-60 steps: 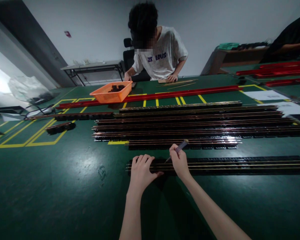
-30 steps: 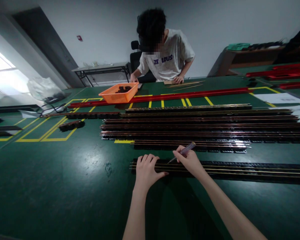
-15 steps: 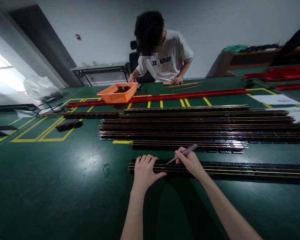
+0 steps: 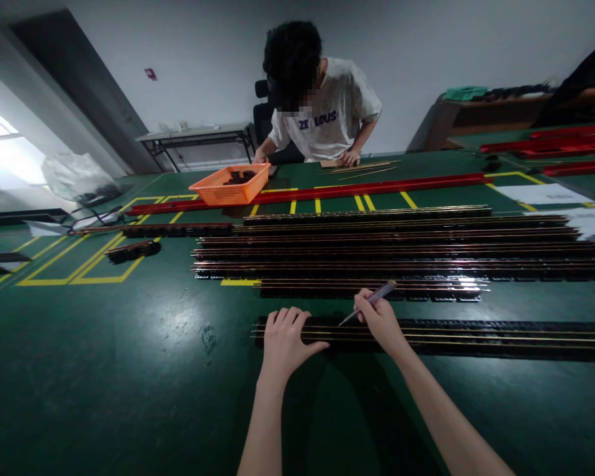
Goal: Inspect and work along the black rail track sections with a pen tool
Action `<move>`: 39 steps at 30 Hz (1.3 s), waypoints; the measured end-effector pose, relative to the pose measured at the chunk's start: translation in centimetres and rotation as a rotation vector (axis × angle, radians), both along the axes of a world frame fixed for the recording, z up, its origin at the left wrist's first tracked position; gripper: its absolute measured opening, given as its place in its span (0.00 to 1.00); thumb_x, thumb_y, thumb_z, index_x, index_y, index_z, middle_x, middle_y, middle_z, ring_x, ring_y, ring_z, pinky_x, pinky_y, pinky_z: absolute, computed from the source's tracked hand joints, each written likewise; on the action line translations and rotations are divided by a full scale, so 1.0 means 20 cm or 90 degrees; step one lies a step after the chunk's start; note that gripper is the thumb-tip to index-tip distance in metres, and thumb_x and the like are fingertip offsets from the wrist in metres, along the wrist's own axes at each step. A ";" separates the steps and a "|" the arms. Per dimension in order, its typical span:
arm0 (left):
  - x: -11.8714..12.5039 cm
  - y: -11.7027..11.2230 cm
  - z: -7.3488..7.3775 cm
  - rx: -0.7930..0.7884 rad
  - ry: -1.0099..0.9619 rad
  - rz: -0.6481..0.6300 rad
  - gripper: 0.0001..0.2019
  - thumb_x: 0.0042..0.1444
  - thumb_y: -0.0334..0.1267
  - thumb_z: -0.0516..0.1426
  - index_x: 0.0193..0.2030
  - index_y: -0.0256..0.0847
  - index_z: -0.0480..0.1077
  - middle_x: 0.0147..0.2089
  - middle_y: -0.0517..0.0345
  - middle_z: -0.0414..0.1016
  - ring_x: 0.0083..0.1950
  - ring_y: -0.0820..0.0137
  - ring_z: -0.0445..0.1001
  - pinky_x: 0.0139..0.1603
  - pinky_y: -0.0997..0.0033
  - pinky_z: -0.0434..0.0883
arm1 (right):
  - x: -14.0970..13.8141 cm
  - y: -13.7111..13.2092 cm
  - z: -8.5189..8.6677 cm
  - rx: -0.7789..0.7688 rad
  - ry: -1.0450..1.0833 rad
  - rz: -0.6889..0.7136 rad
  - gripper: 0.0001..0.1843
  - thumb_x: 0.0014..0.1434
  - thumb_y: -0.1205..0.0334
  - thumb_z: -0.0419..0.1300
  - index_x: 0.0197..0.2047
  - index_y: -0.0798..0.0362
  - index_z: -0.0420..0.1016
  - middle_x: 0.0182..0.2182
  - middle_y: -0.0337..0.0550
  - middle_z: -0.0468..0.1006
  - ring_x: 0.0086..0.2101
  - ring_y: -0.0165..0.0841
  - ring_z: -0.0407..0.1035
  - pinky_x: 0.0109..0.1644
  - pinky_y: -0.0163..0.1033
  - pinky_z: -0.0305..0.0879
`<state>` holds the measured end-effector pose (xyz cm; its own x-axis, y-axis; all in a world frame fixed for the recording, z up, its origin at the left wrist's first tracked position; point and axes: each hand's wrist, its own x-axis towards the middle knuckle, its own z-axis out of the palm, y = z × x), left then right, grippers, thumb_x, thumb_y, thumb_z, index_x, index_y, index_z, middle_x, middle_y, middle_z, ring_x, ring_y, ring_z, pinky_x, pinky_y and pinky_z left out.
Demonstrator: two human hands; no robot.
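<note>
A long black strip [image 4: 456, 339] with thin brass-coloured rods along its top lies across the table in front of me. My left hand [image 4: 286, 337] grips it near its left end, fingers over the far side and thumb stretched out along the near side. In my right hand [image 4: 374, 314] is a screwdriver [image 4: 381, 293] with a purplish, see-through handle, held like a pen. Its slim metal shaft slants down to the left, and the tip is at the rods, just right of my left hand. Whether the tip touches a rod I cannot tell.
Several similar rodded strips [image 4: 377, 251] lie side by side beyond my hands. Farther back are a long red rail [image 4: 367, 188] and an orange basket [image 4: 228, 192] holding dark pieces. A co-worker [image 4: 327, 112] stands across the green table [image 4: 129, 383]. A short dark piece [image 4: 133, 250] lies left.
My right hand has shifted slightly right, taking the screwdriver tip a little farther from my left hand along the strip. The left hand keeps its place on the strip.
</note>
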<state>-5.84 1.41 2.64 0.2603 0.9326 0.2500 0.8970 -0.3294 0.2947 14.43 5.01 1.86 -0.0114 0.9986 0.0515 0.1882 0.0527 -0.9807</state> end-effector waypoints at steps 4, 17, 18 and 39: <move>0.00 0.00 -0.01 0.000 0.000 -0.003 0.24 0.45 0.54 0.61 0.43 0.39 0.70 0.43 0.53 0.73 0.46 0.60 0.69 0.50 0.52 0.63 | 0.01 0.00 -0.01 0.001 0.034 -0.060 0.15 0.55 0.55 0.52 0.20 0.51 0.60 0.14 0.32 0.58 0.17 0.27 0.54 0.22 0.33 0.51; 0.00 0.00 -0.01 0.000 0.000 -0.010 0.24 0.45 0.56 0.60 0.43 0.39 0.70 0.43 0.53 0.73 0.45 0.60 0.69 0.49 0.53 0.64 | 0.01 0.01 -0.02 0.008 0.049 -0.090 0.14 0.54 0.56 0.52 0.20 0.50 0.58 0.16 0.33 0.60 0.19 0.27 0.56 0.24 0.33 0.55; 0.00 0.00 -0.01 -0.002 0.001 -0.009 0.24 0.45 0.56 0.60 0.43 0.40 0.70 0.43 0.53 0.73 0.45 0.60 0.69 0.49 0.53 0.64 | 0.01 0.00 -0.02 0.008 0.049 -0.090 0.14 0.54 0.56 0.52 0.20 0.50 0.58 0.16 0.33 0.60 0.19 0.27 0.56 0.24 0.33 0.55; -0.05 -0.01 0.00 -0.023 0.014 -0.002 0.21 0.47 0.50 0.60 0.46 0.42 0.69 0.46 0.54 0.72 0.49 0.59 0.68 0.53 0.51 0.60 | -0.13 -0.03 0.00 0.037 0.034 -0.148 0.12 0.55 0.57 0.50 0.21 0.50 0.57 0.16 0.31 0.55 0.20 0.27 0.52 0.24 0.33 0.51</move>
